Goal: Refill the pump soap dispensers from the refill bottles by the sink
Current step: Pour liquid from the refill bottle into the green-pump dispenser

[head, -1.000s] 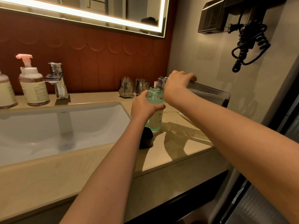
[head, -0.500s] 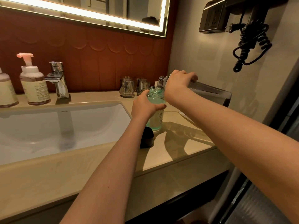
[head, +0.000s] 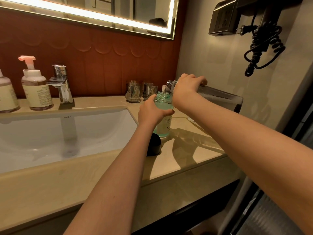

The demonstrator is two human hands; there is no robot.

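Note:
A teal soap dispenser bottle (head: pixel 164 122) with its pump off stands upright on the beige counter (head: pixel 189 143), right of the sink. My left hand (head: pixel 152 111) grips its upper body. My right hand (head: pixel 187 88) holds a clear refill bottle (head: pixel 218 97) tipped nearly flat, neck (head: pixel 169 86) just above the dispenser's mouth, a thin stream running in. A black cap (head: pixel 154 146) lies on the counter by my left forearm.
The white sink basin (head: pixel 50 133) fills the left, with a chrome tap (head: pixel 61 83) behind it. Two pump bottles (head: pixel 36 87) stand at the far left. Two glasses (head: pixel 140 93) sit by the red wall. A coiled black cord (head: pixel 264 46) hangs on the right wall.
Both hands and both bottles keep the same pose; the refill bottle stays tipped over the dispenser. Only the camera shifts very slightly.

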